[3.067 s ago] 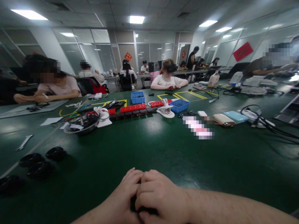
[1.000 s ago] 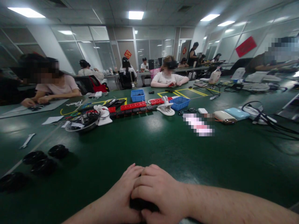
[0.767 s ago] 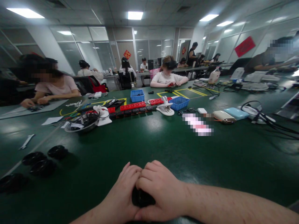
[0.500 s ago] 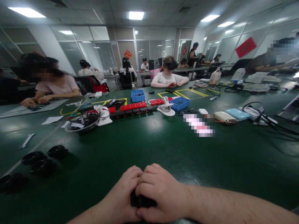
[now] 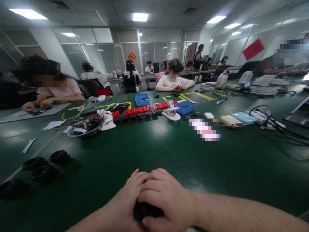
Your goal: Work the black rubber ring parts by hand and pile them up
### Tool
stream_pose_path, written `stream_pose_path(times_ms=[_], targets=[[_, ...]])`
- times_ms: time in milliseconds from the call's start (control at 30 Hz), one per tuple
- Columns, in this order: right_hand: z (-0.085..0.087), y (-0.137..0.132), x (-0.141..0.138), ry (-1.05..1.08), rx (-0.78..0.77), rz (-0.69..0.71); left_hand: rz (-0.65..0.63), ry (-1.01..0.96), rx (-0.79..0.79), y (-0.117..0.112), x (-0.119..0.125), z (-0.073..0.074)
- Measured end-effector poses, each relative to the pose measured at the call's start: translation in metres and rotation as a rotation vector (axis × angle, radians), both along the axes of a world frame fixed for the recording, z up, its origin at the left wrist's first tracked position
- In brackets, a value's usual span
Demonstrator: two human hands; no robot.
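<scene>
A dark, rounded black part [image 5: 148, 211] sits between my two hands at the bottom middle, low over the green table. My right hand [image 5: 166, 196] is curled over its top, fingers bent and thumb along the near side. From the other side my left hand [image 5: 127, 199] presses against it, its fingers partly behind the right ones. Most of the part is covered, so its exact kind does not show. Off to the left stand several black round parts [image 5: 44, 172] in a loose group.
A wrench [image 5: 28, 146] lies at the left. Farther back are a metal bowl [image 5: 84, 131] of small parts, a red-and-black strip [image 5: 137, 111], white clamps [image 5: 171, 112] and blue bins [image 5: 185, 108]. Power banks [image 5: 232, 122] and cables are at the right. Co-workers sit around the table.
My left hand's fingers have lifted and straightened slightly. Both hands stay around the black part, and a little more of it shows between them.
</scene>
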State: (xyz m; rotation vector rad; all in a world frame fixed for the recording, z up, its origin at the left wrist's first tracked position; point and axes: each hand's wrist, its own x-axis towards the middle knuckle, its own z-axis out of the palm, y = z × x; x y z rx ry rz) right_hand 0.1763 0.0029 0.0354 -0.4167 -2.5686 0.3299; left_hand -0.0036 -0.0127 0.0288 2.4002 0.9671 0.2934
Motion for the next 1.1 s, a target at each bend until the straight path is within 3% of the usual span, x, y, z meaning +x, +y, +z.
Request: stream_pose_path(times_ms=[100, 267, 700, 933, 1100], targets=[[-0.002, -0.001, -0.002, -0.006, 0.024, -0.122, 0.044, -0.006, 0.035, -0.001, 0.002, -0.004], [-0.003, -0.002, -0.004, -0.073, 0.052, -0.152, 0.176, 0.025, 0.059, -0.004, 0.008, -0.01], [-0.003, -0.001, -0.001, 0.043, -0.045, 0.012, 0.035, -0.035, -0.031, 0.004, 0.003, 0.003], [-0.002, -0.001, 0.0, 0.022, -0.057, -0.007, 0.045, 0.011, 0.02, 0.004, -0.006, -0.014], [-0.002, -0.003, 0.0, -0.025, -0.068, -0.154, 0.14, 0.009, 0.114, 0.0, -0.003, -0.02]])
